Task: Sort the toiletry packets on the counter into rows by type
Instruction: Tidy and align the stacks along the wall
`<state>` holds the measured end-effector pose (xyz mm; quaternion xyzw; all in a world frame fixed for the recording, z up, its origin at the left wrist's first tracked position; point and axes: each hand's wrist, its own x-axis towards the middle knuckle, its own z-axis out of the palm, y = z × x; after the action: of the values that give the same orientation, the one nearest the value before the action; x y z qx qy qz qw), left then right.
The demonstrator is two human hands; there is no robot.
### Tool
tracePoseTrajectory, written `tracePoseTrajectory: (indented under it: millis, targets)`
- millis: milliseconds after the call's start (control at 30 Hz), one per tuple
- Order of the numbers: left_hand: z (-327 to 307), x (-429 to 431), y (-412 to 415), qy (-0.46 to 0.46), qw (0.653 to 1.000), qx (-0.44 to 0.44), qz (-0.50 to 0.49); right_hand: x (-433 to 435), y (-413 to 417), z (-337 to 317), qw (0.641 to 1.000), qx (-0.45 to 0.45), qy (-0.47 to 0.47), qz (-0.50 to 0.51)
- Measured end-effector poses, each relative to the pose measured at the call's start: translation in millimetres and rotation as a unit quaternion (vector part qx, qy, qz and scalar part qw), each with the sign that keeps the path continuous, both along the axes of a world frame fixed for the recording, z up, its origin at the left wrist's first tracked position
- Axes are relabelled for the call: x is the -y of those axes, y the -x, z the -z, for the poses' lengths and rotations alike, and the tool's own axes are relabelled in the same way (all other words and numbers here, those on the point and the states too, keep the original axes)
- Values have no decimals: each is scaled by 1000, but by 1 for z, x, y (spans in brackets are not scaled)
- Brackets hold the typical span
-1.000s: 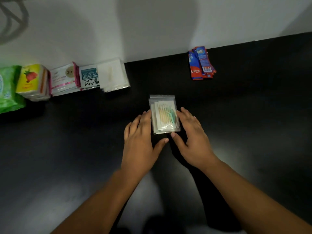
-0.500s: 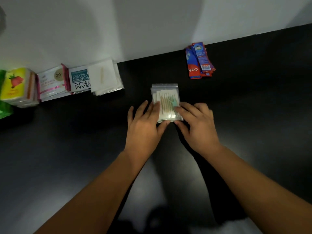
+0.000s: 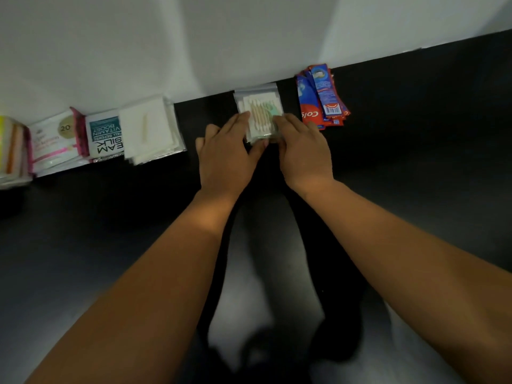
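I see a wide, shiny black counter (image 3: 415, 167) that meets a plain white wall (image 3: 194, 37) at the back. Packets sit in a line along that wall. Both of the person's arms reach out to the gap in the line. The left hand (image 3: 224, 159) and the right hand (image 3: 304, 153) are spread flat and hold nothing. Their fingers press on the two sides of a small stack of clear plastic zip bags with cotton buds inside (image 3: 259, 112). This stack is far back on the counter, and its top edge is right at the foot of the wall. It sits between a pile of flat white square packets (image 3: 151, 131) on the left and a bunch of red and blue toothpaste packets (image 3: 322, 98) on the right. It is just beside the red ones and well apart from the white ones. I think the job now is to tuck the stack into the row. To do it well, both hands should push with the same gentle push, so the slippery bags do not slide off each other or bump the red packets. The stack is longer than it is wide. Its long way runs from the person to the wall, leaning a little. The zip end points at the wall, and the buds inside lie the same long way.
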<state>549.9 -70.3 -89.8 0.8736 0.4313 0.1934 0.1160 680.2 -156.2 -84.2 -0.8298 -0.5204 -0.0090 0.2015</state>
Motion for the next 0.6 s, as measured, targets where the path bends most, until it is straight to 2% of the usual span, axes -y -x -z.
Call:
tracePoseTrajectory:
  millis: [600]
  targets:
    - [1,-9,-16,-20,999,-30,-14,-16,-4,-1,999,11,12,42]
